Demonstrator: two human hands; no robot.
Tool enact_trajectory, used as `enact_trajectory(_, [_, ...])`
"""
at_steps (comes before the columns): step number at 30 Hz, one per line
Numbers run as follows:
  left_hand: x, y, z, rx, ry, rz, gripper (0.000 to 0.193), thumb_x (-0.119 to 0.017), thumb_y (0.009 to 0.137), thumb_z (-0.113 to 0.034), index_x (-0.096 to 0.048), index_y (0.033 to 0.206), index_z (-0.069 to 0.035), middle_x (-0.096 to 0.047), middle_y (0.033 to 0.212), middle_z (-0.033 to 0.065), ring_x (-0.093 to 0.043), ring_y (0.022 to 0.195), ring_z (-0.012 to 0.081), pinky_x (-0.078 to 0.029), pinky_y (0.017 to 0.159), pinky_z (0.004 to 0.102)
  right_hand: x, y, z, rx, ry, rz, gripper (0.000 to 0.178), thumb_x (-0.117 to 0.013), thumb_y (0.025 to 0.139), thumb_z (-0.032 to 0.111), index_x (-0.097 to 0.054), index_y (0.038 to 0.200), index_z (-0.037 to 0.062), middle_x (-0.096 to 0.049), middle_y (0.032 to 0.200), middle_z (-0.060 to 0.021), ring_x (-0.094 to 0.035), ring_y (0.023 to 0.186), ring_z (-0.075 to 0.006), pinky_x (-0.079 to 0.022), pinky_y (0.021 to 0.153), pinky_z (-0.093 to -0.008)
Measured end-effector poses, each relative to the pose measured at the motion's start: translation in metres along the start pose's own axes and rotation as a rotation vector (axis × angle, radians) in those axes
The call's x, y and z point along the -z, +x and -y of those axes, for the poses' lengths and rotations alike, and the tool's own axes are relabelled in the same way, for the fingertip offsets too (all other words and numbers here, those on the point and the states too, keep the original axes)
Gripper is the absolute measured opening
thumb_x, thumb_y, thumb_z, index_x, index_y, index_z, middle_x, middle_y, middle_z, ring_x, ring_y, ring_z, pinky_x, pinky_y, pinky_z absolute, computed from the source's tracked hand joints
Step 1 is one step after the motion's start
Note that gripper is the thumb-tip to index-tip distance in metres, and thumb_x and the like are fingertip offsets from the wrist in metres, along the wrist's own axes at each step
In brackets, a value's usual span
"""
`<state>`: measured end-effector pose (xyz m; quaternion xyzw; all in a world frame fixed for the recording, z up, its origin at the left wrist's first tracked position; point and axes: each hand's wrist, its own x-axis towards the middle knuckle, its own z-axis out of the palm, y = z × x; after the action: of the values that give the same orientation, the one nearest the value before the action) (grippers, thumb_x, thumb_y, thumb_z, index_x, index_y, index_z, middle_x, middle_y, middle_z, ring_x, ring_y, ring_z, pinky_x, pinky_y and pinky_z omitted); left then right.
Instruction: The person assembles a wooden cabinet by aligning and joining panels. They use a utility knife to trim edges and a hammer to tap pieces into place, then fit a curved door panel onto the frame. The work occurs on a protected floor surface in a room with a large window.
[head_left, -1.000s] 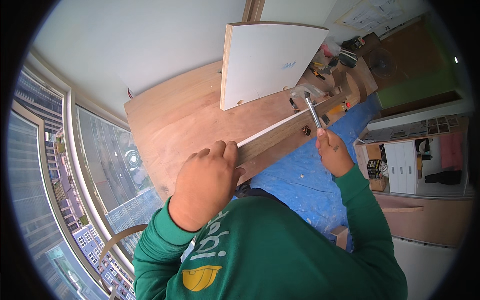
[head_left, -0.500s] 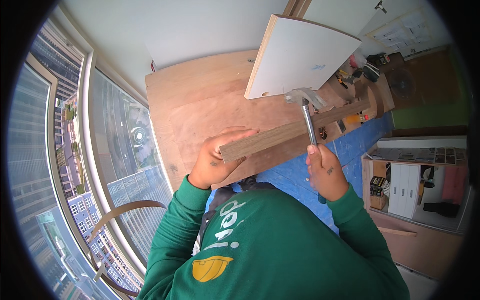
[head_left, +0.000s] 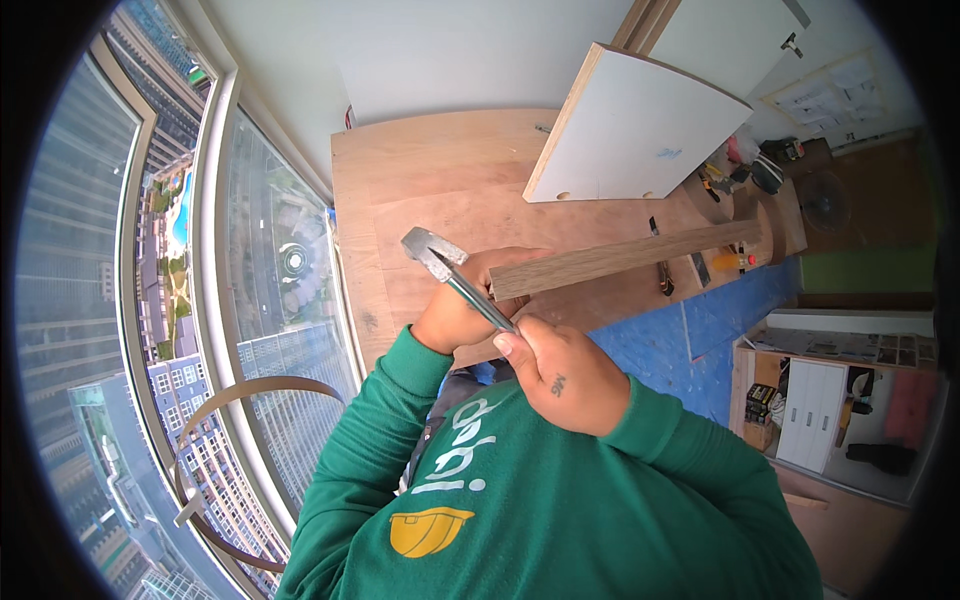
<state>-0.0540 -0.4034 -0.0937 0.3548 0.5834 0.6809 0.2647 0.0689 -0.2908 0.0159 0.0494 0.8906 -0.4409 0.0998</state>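
Plywood table (head_left: 440,180), right fingers (head_left: 537,331) curled round hammer (head_left: 466,288)

daylit windows (head_left: 75,250) left | pale wall (head_left: 450,65) | blue floor sheet (head_left: 650,345) | white cabinet (head_left: 806,412) right

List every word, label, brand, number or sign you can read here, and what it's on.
Large white lettering on the green long-sleeved sweatshirt: legible, wording not copied here.
Blue handwriting on the white rectangular board: too blurred to read.
White printed paper sheets on the wall: too small.
Dark mark on the back of the right hand: too small to read surely.
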Motion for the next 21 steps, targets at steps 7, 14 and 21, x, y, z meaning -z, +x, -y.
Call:
enact_trajectory(7, [-0.004,0.000,0.010,-0.021,0.028,-0.047,0.055,-0.069,0.077,0.009,-0.070,0.131,-0.003,-0.075,0.112,0.0108,-0.070,0.098,0.0199,-0.056,0.089,0.0319,0.004,-0.011,0.004,0.028,0.048,-0.023,0.035,-0.053,0.109,0.024,-0.050,0.084,0.0006,-0.053,0.058,-0.0188,-0.051,0.050,-0.0359,-0.039,0.051,-0.0473])
enact_trajectory(14, [-0.004,-0.004,0.009,-0.013,-0.092,-0.034,0.056,-0.061,0.079,0.010,-0.067,0.134,0.000,-0.072,0.090,0.0021,-0.061,0.080,0.0064,-0.052,0.074,0.0258,0.010,-0.007,0.004,-0.028,0.083,-0.142,0.031,-0.050,0.110,0.022,-0.051,0.088,-0.0002,-0.052,0.060,-0.0188,-0.050,0.051,-0.0348,-0.039,0.052,-0.0465])
enact_trajectory(21, [-0.003,-0.005,0.007,0.044,-0.141,0.002,0.043,-0.069,0.087,0.008,-0.069,0.130,0.002,-0.075,0.116,0.0107,-0.068,0.094,0.0129,-0.057,0.083,0.0293,0.007,-0.008,0.000,-0.096,-0.017,-0.084,0.031,-0.051,0.110,0.023,-0.051,0.091,-0.0011,-0.055,0.064,-0.0204,-0.053,0.056,-0.0376,-0.042,0.055,-0.0474])
